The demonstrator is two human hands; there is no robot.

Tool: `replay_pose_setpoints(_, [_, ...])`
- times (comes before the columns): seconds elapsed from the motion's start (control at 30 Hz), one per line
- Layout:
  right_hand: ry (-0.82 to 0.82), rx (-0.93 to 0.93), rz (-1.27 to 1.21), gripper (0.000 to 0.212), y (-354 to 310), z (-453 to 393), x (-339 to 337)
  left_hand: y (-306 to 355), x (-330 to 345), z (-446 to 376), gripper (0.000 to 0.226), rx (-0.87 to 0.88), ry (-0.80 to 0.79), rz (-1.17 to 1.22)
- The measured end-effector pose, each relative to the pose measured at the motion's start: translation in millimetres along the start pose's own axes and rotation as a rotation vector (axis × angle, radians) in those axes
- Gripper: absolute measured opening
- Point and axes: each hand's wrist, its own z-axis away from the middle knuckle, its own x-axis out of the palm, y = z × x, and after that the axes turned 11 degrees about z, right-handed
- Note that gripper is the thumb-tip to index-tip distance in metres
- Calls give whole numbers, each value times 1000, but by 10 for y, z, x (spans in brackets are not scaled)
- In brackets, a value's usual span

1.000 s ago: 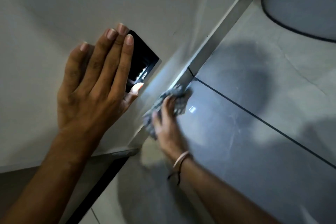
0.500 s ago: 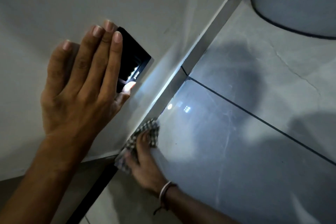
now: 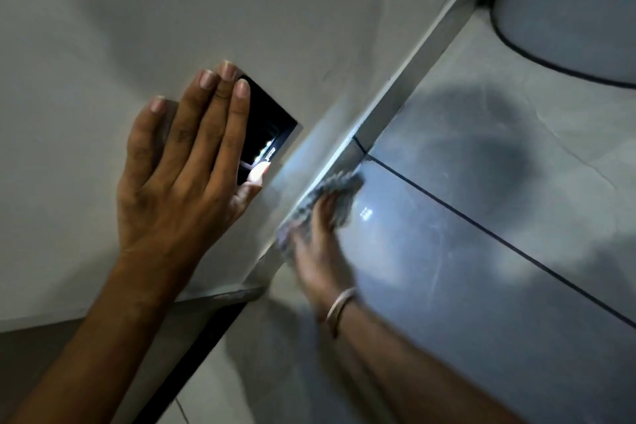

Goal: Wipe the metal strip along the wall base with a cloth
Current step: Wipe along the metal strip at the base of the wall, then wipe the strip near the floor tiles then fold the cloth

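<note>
The metal strip (image 3: 409, 79) runs diagonally along the base of the pale wall, from the lower middle up to the top right. My right hand (image 3: 318, 248) presses a checked grey cloth (image 3: 335, 191) flat against the strip near a dark floor joint; the hand is blurred by motion. A bangle sits on its wrist. My left hand (image 3: 182, 169) holds a black phone (image 3: 266, 134) flat against the wall, fingers stretched over it, thumb on its lower edge. The phone's light falls on the strip and floor.
Glossy grey floor tiles (image 3: 481, 286) with dark joints fill the right side. A round grey bin or container (image 3: 578, 7) stands at the top right by the strip's far end. A wall corner and a dark gap (image 3: 192, 348) lie at the lower left.
My right hand has slid the cloth back up along the strip, away from the wall corner toward the floor joint. My left hand keeps the phone on the wall.
</note>
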Motion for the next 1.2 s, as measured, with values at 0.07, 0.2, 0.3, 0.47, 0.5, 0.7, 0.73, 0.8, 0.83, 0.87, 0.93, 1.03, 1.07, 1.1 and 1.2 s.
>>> replay_pose_setpoints(0.07, [-251, 2, -41, 87, 112, 541, 432, 14, 18, -4, 84, -12, -2, 49])
replay_pose_setpoints(0.2, [-372, -46, 87, 91, 179, 618, 569, 1, 4, -46, 84, -35, 14, 46])
replay_pose_setpoints(0.3, [-209, -2, 59, 81, 51, 240, 196, 37, -65, -50, 84, -24, 7, 47])
replay_pose_setpoints(0.47, [163, 41, -11, 74, -279, -444, -489, 79, -265, -251, 82, 37, 14, -43])
replay_pose_setpoints(0.5, [212, 33, -29, 73, -310, -556, -628, 90, -277, -371, 82, 32, 21, -13])
replay_pose_setpoints(0.7, [251, 135, -577, 39, -564, -1060, -1548, -274, -210, -1321, 83, 3, -50, 193])
replay_pose_setpoints(0.73, [254, 145, -673, 35, -640, -1165, -1757, -398, -200, -1394, 82, -14, -68, 188])
replay_pose_setpoints(0.8, [178, 131, -884, 31, -815, -1260, -2190, -592, -205, -1494, 78, -24, -84, 161])
replay_pose_setpoints(0.83, [112, 95, -980, 33, -923, -1279, -2382, -625, -230, -1547, 76, -5, -75, 146])
replay_pose_setpoints(0.87, [30, 74, -1063, 43, -1043, -1251, -2533, -610, -277, -1596, 75, 19, -59, 140])
replay_pose_setpoints(0.93, [-106, 94, -1186, 55, -1359, -1140, -2672, -496, -415, -1642, 71, 58, -47, 127])
replay_pose_setpoints(1.03, [-213, 190, -1241, 54, -1878, -749, -2749, -351, -642, -1612, 67, 133, -78, 113])
replay_pose_setpoints(1.07, [-234, 217, -1200, 54, -2065, -572, -2821, -337, -735, -1657, 65, 145, -93, 149])
replay_pose_setpoints(1.1, [-262, 226, -1142, 53, -2263, -396, -2919, -320, -852, -1728, 63, 144, -127, 209])
replay_pose_setpoints(1.2, [-394, 161, -891, 43, -2815, 9, -3324, -177, -1225, -2012, 69, -59, -303, 645])
